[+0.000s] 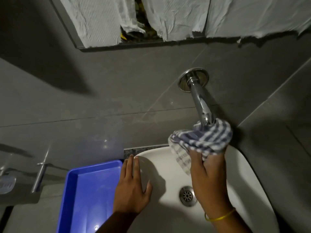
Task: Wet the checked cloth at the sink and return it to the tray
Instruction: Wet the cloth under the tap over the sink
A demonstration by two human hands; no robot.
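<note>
My right hand [207, 180] grips the bunched blue-and-white checked cloth [202, 140] and holds it up against the mouth of the chrome wall tap [200, 100], above the white sink [170, 167]. The cloth wraps around the spout's end, hiding the outlet; no running water is visible. My left hand [133, 187] lies flat with fingers spread on the sink's left rim, holding nothing. The blue plastic tray [90, 187] sits empty on the counter just left of the sink, right beside my left hand.
The sink drain [187, 195] shows below my right wrist. A metal wall fitting [40, 175] and a clear soap holder [6, 182] are at the left. Above, a mirror is covered with white paper [168, 15]. Grey tiled walls close in at the right corner.
</note>
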